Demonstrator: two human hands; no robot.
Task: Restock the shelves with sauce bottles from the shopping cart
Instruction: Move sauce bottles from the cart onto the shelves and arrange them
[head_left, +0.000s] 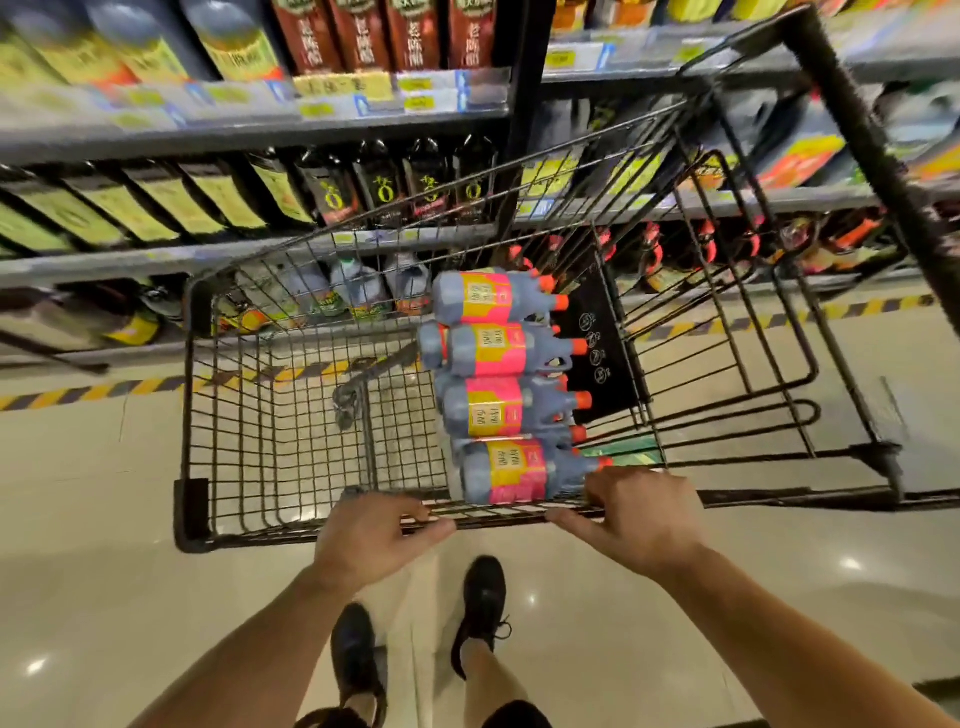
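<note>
Left hand, right hand: curled round near rim of shopping cart. Sauce bottles on their sides in cart's right half, orange caps pointing right. Stocked shelves beyond.

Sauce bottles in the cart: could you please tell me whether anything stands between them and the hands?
Only the cart's near rim, gripped by the left hand and right hand. The nearest sauce bottle lies just beyond it, with nothing visible above it.
</note>
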